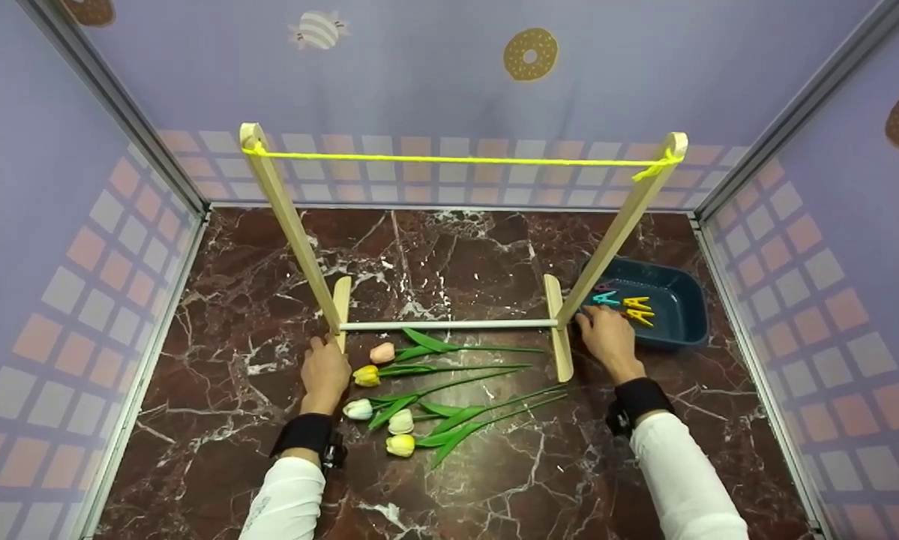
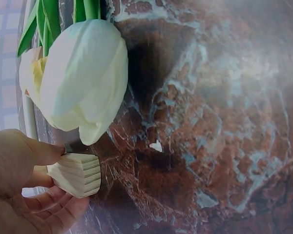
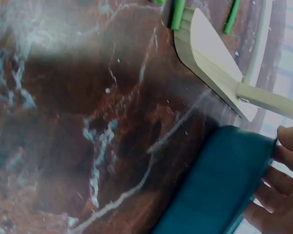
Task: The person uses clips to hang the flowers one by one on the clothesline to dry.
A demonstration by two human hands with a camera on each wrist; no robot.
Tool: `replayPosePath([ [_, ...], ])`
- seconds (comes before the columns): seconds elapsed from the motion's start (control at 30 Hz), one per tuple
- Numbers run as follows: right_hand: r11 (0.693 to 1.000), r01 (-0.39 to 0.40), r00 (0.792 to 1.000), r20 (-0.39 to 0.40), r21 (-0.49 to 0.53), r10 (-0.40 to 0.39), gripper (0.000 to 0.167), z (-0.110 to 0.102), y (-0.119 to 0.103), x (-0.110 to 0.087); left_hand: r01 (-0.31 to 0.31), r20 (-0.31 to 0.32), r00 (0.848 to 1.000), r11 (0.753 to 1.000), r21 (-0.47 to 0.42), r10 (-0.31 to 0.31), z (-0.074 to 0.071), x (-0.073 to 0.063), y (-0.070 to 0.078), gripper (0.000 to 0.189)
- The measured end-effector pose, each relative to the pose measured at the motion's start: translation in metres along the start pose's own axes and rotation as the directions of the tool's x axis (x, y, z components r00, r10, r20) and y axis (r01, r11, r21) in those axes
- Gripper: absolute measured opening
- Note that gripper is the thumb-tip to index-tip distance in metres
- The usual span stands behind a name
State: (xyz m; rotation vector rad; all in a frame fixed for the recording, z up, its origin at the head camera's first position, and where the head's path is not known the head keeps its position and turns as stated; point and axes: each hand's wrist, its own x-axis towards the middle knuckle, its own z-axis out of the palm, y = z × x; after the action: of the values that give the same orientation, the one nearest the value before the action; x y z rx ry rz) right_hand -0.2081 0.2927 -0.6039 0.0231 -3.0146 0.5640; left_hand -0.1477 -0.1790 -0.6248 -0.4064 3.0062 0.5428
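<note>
A wooden stand carries a yellow cord (image 1: 456,159) between two posts, with a white rod (image 1: 449,325) low across it. At the left foot of the stand (image 2: 75,175), my left hand (image 1: 325,373) grips its near end between thumb and fingers. My right hand (image 1: 610,341) is at the near left side of a dark blue bin (image 1: 689,300), its fingers reaching over the rim and the tips hidden behind the wall in the right wrist view. Inside lie yellow clothespins (image 1: 639,310), a teal clothespin (image 1: 606,298) and a dark purple one (image 1: 604,286).
Several artificial tulips (image 1: 400,421) lie between my hands, heads to the left, green stems to the right. The right foot of the stand (image 1: 558,337) is close beside the bin. Printed walls (image 1: 449,90) enclose the dark marbled surface at the back and both sides.
</note>
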Motion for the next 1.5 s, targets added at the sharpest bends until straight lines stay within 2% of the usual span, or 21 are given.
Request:
replayPosePath([
  [0.23, 1.000, -0.009, 1.000, 0.019, -0.017, 0.010, 0.029, 0.003, 0.002, -0.003, 0.018, 0.024, 1.000, 1.000, -0.007, -0.018, 0.001, 0.001, 0.001, 0.055],
  [0.43, 0.999, -0.003, 0.999, 0.037, -0.037, 0.005, 0.028, -0.001, 0.006, -0.012, 0.000, 0.000, 1.000, 1.000, 0.019, 0.000, 0.000, 0.000, -0.001, 0.056],
  [0.73, 0.999, 0.019, 0.990, 0.141, -0.048, -0.012, 0.027, -0.011, 0.009, -0.035, -0.010, -0.028, 1.000, 0.999, 0.032, 0.011, 0.000, 0.000, -0.002, 0.055],
  [0.9, 0.999, 0.029, 0.990, 0.138, -0.031, -0.024, 0.026, -0.016, 0.010, -0.043, -0.006, -0.027, 1.000, 1.000, 0.021, 0.007, -0.001, -0.001, -0.001, 0.055],
  [1.07, 0.997, -0.008, 0.994, 0.106, 0.078, 0.000, 0.040, -0.014, 0.009, -0.035, -0.010, -0.027, 1.000, 1.000, 0.022, 0.011, -0.001, -0.001, -0.001, 0.055],
  [1.17, 0.993, -0.044, 0.994, 0.103, 0.105, 0.033, 0.046, -0.012, 0.005, -0.026, -0.009, -0.031, 0.999, 1.000, 0.017, 0.009, 0.000, -0.001, -0.001, 0.055],
  [1.33, 0.988, -0.117, 0.987, 0.121, 0.095, 0.106, 0.042, -0.007, 0.001, -0.019, -0.009, -0.022, 1.000, 1.000, 0.018, 0.009, 0.001, 0.000, 0.001, 0.055],
  [1.5, 0.986, -0.132, 0.985, 0.121, 0.099, 0.120, 0.030, -0.004, -0.003, -0.018, 0.000, -0.021, 1.000, 1.000, 0.021, 0.000, 0.000, -0.001, -0.001, 0.055],
])
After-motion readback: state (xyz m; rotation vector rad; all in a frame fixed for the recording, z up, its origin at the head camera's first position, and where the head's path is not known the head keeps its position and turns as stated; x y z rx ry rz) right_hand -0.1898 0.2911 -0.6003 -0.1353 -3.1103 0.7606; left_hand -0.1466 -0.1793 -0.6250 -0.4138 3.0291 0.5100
